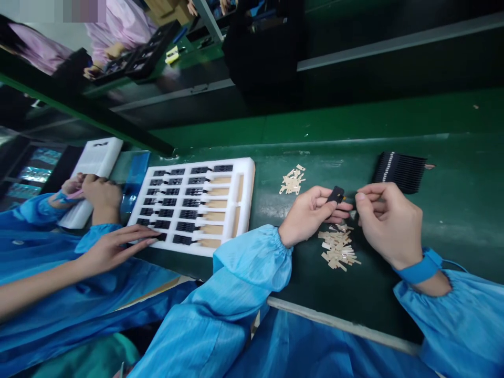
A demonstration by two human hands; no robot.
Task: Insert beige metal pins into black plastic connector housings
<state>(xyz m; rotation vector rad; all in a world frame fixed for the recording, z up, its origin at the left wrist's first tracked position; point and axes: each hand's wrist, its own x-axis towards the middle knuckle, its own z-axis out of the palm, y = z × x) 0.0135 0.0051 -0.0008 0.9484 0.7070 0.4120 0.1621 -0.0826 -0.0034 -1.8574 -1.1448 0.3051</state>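
Between the thumb and fingers of my left hand (311, 211) is a small flat black part (336, 195), held above the green bench. Just to its right, my right hand (388, 218) is closed in a pinch; whatever lies between thumb and forefinger is too small to name. Below my hands spreads a pile of small pale strips (339, 247). A smaller heap of pale tabs (292, 180) lies beyond my left hand. Behind my right hand stands a row of black parts (399, 171), packed side by side, with a light stripe across them.
Left of me, a white foam tray (243, 205) holds rows of black parts. A co-worker's hand (118, 244) touches its near left corner, and other hands (100, 197) work by a white box (98, 157). Across the bench, people in pink sit near black trays (153, 52).
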